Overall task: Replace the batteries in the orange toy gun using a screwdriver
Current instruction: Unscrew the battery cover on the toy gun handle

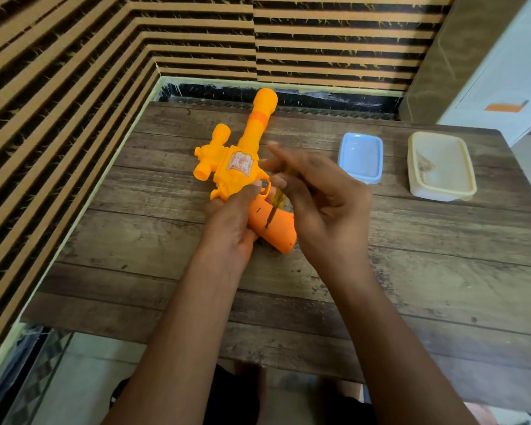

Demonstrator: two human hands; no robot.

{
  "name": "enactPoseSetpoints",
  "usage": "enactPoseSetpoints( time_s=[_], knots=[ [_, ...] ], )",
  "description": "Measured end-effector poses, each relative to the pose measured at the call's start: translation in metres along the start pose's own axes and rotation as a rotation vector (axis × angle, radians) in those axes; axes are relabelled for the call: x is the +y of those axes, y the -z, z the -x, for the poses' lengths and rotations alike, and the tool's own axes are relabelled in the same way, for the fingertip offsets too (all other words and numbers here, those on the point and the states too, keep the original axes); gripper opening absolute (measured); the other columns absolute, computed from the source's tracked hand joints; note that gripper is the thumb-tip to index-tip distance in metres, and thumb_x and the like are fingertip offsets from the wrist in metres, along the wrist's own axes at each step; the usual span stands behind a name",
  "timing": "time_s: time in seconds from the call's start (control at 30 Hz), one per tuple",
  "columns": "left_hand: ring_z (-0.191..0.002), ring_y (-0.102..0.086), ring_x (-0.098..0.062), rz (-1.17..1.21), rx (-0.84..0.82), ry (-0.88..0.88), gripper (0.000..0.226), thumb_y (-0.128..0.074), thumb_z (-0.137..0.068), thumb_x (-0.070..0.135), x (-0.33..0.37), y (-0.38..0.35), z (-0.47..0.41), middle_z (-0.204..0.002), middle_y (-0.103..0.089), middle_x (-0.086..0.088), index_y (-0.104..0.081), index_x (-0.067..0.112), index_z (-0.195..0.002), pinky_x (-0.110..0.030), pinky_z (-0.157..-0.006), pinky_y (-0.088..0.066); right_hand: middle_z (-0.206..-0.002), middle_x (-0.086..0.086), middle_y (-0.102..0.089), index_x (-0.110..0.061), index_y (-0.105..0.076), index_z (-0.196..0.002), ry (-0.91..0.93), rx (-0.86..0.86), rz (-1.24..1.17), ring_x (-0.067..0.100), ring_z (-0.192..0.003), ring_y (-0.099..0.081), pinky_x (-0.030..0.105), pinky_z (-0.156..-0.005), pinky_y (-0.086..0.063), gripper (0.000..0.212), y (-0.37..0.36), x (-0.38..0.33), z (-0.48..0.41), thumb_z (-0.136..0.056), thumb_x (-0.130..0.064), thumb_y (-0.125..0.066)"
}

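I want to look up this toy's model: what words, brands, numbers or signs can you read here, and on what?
No text can be read.
Sticker on the toy gun: white and orange print, too blurred to read.
Orange patch on the white cabinet: no legible writing.
Blue container and cream container: no print visible.

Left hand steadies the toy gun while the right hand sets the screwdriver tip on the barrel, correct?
No. The head view shows the screwdriver tip on the toy gun at its orange handle, not the barrel. The left hand steadies the gun and the right hand holds the screwdriver, as you said.
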State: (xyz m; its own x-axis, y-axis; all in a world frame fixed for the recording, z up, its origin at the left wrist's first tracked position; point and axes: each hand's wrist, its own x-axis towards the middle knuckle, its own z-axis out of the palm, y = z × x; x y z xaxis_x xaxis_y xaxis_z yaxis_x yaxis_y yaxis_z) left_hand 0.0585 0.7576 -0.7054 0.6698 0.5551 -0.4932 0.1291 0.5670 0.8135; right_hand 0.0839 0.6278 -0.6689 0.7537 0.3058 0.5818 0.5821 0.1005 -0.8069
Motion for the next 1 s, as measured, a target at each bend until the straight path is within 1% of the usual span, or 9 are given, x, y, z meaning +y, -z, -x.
enactPoseSetpoints(
  time_s=[0.07,0.17,0.27,0.37,0.47,0.6,0.73,0.87,1.0],
  knots=[
    [-0.114,-0.075,-0.034,-0.007,-0.018,-0.004,0.038,-0.074,-0.096,0.015,-0.0001,0.0002,-0.0004,-0.122,-0.077,-0.014,-0.068,0.017,-0.133,-0.07,-0.093,-0.057,-0.11,0.01,-0.077,-0.002,-0.069,-0.13,-0.037,-0.008,-0.037,0.025,-0.107,-0.074,0.053,-0.091,-0.058,0.033,-0.002,-0.0003,0.0012,-0.097,0.005,-0.063],
    [-0.114,-0.074,-0.036,0.0,-0.022,-0.007,0.038,-0.074,-0.096,0.014,0.0001,0.0005,-0.0001,-0.123,-0.077,-0.016,-0.068,0.017,-0.133,-0.072,-0.091,-0.057,-0.109,0.01,-0.077,0.002,-0.071,-0.122,-0.043,-0.031,-0.043,0.025,-0.106,-0.074,0.053,-0.089,-0.059,0.025,-0.0017,-0.0012,0.0024,-0.1,0.003,-0.06],
    [-0.113,-0.075,-0.035,-0.02,-0.027,-0.018,0.041,-0.078,-0.092,0.017,0.0012,-0.0006,0.0009,-0.121,-0.077,-0.015,-0.069,0.016,-0.132,-0.071,-0.089,-0.058,-0.106,0.012,-0.071,0.002,-0.074,-0.119,0.014,-0.021,0.025,0.023,-0.103,-0.07,0.045,-0.086,-0.058,0.022,-0.0018,-0.0044,0.0015,-0.1,-0.004,-0.065],
    [-0.112,-0.075,-0.033,-0.038,-0.03,-0.028,0.043,-0.079,-0.085,0.017,0.0011,-0.0009,0.0015,-0.118,-0.079,-0.014,-0.072,0.017,-0.127,-0.069,-0.091,-0.058,-0.094,0.012,-0.059,-0.001,-0.075,-0.12,0.052,0.029,0.108,0.021,-0.092,-0.062,0.034,-0.08,-0.052,0.027,-0.0046,-0.0048,0.0,-0.093,-0.008,-0.076],
    [-0.112,-0.076,-0.031,-0.011,-0.025,-0.02,0.036,-0.074,-0.096,0.016,0.0001,-0.0004,0.0016,-0.119,-0.079,-0.011,-0.069,0.017,-0.131,-0.068,-0.093,-0.058,-0.088,0.014,-0.059,0.001,-0.072,-0.123,0.079,0.076,0.106,0.025,-0.084,-0.062,0.04,-0.076,-0.053,0.031,-0.0054,-0.0022,-0.0019,-0.093,-0.004,-0.075],
    [-0.109,-0.077,-0.031,0.015,-0.01,-0.003,0.03,-0.07,-0.098,0.01,0.0005,-0.0018,0.0019,-0.116,-0.079,-0.013,-0.069,0.016,-0.127,-0.06,-0.091,-0.062,-0.1,0.01,-0.07,0.001,-0.072,-0.123,0.036,0.054,0.056,0.018,-0.095,-0.069,0.039,-0.085,-0.057,0.028,-0.002,0.0003,-0.001,-0.097,0.004,-0.065],
    [-0.11,-0.076,-0.032,0.016,0.005,0.008,0.039,-0.073,-0.096,0.012,-0.0006,-0.0005,-0.0024,-0.121,-0.077,-0.016,-0.066,0.013,-0.134,-0.06,-0.087,-0.063,-0.112,0.014,-0.075,0.002,-0.072,-0.123,0.005,-0.006,-0.024,0.022,-0.107,-0.072,0.049,-0.091,-0.058,0.027,0.0,-0.0023,0.0008,-0.1,0.006,-0.057],
    [-0.116,-0.074,-0.034,-0.01,-0.036,-0.019,0.043,-0.08,-0.091,0.021,-0.0015,0.0006,-0.0049,-0.124,-0.076,-0.016,-0.069,0.014,-0.132,-0.071,-0.091,-0.057,-0.103,0.01,-0.072,-0.001,-0.077,-0.112,0.027,0.024,0.066,0.018,-0.094,-0.069,0.033,-0.08,-0.055,0.018,-0.0035,-0.0065,0.0001,-0.096,-0.008,-0.073],
    [-0.116,-0.074,-0.035,-0.027,-0.048,-0.032,0.052,-0.084,-0.08,0.026,-0.0013,0.0012,-0.0039,-0.123,-0.077,-0.015,-0.07,0.017,-0.13,-0.072,-0.092,-0.056,-0.095,0.006,-0.061,-0.001,-0.079,-0.111,0.056,0.04,0.077,0.018,-0.09,-0.064,0.036,-0.076,-0.053,0.021,-0.0042,-0.0052,-0.0027,-0.09,-0.005,-0.08]
  ],
)
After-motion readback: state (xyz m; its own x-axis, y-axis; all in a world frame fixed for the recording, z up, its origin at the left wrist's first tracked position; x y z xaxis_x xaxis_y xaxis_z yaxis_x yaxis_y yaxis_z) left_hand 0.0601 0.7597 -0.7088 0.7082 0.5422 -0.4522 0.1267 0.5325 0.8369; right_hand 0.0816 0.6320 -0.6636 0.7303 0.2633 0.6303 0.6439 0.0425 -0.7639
